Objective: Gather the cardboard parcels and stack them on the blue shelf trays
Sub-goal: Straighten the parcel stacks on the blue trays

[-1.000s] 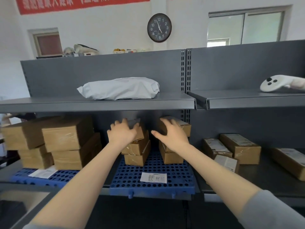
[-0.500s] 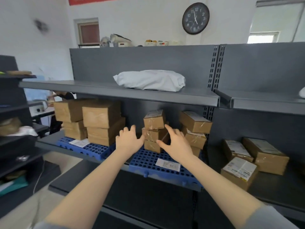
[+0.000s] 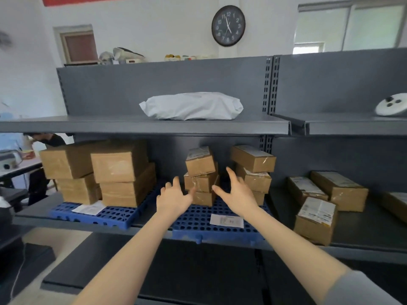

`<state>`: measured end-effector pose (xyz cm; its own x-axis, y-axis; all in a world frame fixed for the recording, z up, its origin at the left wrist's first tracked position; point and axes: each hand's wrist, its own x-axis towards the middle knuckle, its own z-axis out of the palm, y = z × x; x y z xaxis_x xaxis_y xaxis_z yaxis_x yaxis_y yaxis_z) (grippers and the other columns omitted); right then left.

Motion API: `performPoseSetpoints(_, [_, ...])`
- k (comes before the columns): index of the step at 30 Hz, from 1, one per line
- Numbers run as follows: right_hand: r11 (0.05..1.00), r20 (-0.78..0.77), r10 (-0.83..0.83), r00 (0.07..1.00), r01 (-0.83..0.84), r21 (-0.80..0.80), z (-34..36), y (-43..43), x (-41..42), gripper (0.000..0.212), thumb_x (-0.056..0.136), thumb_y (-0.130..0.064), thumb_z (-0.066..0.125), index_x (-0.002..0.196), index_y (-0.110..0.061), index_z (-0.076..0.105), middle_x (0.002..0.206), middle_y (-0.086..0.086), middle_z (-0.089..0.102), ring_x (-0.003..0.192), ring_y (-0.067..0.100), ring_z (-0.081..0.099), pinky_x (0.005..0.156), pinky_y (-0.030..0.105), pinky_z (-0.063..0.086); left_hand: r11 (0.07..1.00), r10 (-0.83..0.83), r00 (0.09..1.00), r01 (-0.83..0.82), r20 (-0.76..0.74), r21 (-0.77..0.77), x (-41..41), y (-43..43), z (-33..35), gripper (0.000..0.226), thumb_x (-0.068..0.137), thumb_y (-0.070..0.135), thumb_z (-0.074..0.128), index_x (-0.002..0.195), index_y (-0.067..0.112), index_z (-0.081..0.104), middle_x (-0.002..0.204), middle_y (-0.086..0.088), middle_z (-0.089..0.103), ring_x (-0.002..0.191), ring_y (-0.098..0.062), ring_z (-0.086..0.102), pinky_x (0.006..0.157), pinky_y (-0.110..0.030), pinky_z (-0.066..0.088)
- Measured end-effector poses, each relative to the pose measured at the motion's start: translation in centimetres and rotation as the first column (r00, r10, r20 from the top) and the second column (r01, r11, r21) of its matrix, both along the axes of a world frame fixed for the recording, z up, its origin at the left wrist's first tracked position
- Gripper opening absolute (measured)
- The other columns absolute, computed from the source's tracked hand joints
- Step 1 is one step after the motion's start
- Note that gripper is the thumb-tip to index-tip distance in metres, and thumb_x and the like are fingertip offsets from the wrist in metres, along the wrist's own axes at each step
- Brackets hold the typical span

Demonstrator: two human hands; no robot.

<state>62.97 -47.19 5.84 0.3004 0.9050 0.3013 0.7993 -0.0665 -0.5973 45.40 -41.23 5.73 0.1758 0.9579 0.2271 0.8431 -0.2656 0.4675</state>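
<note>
Left hand (image 3: 174, 200): fingers spread, gripping nothing; thumb at low edge of three-parcel stack (image 3: 200, 167), contact unclear. Right hand (image 3: 237, 194): fingers splayed, empty, just right of same stack. Stack sits on middle blue tray (image 3: 220, 233), second stack (image 3: 253, 164) beside it. Loose parcels (image 3: 317, 219) on bare shelf, right.

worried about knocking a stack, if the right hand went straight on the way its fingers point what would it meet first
Probably the right-hand parcel stack, beside the right hand; depth is unclear, so it might slip into the gap beside it.
</note>
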Motion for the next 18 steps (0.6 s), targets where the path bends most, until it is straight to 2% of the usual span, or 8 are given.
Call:
performPoseSetpoints(2, [0.999,-0.081,-0.033,0.996,0.030,-0.037,-0.9,0.8,-0.9,0.086,0.088,-0.055,0.055,0.152,-0.032,0.003,0.155,0.009,0.027,0.137,0.029,0.035,0.105,0.043,0.042,0.997,-0.048,0.997,0.052,0.064,-0.059,-0.2,0.9,-0.8,0.081,0.089,0.059,0.042,0.151,0.018,0.011,0.151,-0.016,0.029,0.135,-0.035,0.034,0.105,-0.045,0.037])
performPoseSetpoints(4, [0.998,-0.175,-0.050,0.983,0.043,-0.041,-1.8,1.7,-2.0,0.091,0.086,-0.051,0.060,0.151,-0.033,-0.002,0.157,0.009,0.022,0.138,0.030,0.034,0.105,0.041,0.041,0.981,-0.106,0.966,0.141,0.235,-0.136,-0.3,1.7,-1.4,0.083,0.090,0.054,0.047,0.152,0.020,0.004,0.156,-0.015,0.019,0.140,-0.034,0.028,0.107,-0.042,0.034])
performPoseSetpoints(7, [0.997,-0.310,-0.066,0.948,0.071,0.007,-2.2,2.8,-3.7,0.099,0.085,-0.045,0.066,0.150,-0.037,-0.008,0.158,0.010,0.015,0.139,0.030,0.034,0.105,0.040,0.038,0.939,-0.152,0.828,0.291,0.540,-0.182,-0.3,2.8,-1.5,0.084,0.091,0.051,0.050,0.152,0.027,-0.001,0.160,-0.010,0.008,0.145,-0.030,0.018,0.113,-0.040,0.025])
performPoseSetpoints(10, [0.992,-0.365,-0.078,0.928,0.107,0.061,-2.0,4.0,-4.8,0.102,0.084,-0.041,0.068,0.151,-0.036,-0.009,0.159,0.010,0.010,0.141,0.028,0.029,0.107,0.039,0.035,0.903,-0.177,0.699,0.396,0.692,-0.169,0.1,4.2,-1.3,0.081,0.090,0.054,0.045,0.151,0.032,-0.003,0.161,-0.006,0.005,0.146,-0.026,0.013,0.115,-0.042,0.018])
performPoseSetpoints(14, [0.988,-0.351,-0.088,0.932,0.127,0.088,-1.7,5.1,-5.3,0.099,0.084,-0.041,0.068,0.152,-0.031,-0.003,0.159,0.008,0.011,0.143,0.026,0.026,0.109,0.034,0.032,0.831,-0.214,0.566,0.534,0.796,-0.156,0.9,6.3,-1.6,0.084,0.085,0.062,0.041,0.150,0.034,-0.004,0.160,0.000,0.013,0.146,-0.020,0.017,0.117,-0.040,0.016])
performPoseSetpoints(16, [0.990,-0.306,-0.085,0.948,0.116,0.083,-1.8,5.3,-5.5,0.093,0.085,-0.041,0.067,0.152,-0.030,0.003,0.158,0.007,0.014,0.142,0.025,0.027,0.110,0.034,0.033,0.802,-0.255,0.504,0.586,0.825,-0.111,1.4,7.0,-1.9,0.072,0.091,0.054,0.040,0.150,0.033,0.004,0.156,0.001,0.027,0.141,-0.017,0.029,0.115,-0.035,0.025])
performPoseSetpoints(18, [0.992,-0.256,-0.093,0.962,0.112,0.059,-2.1,5.4,-5.7,0.090,0.084,-0.042,0.066,0.152,-0.031,0.008,0.157,0.007,0.015,0.142,0.024,0.028,0.111,0.036,0.035,0.780,-0.282,0.440,0.622,0.853,-0.063,1.8,7.1,-2.1,0.058,0.095,0.045,0.040,0.147,0.033,0.017,0.146,0.002,0.043,0.127,-0.013,0.046,0.104,-0.029,0.035])
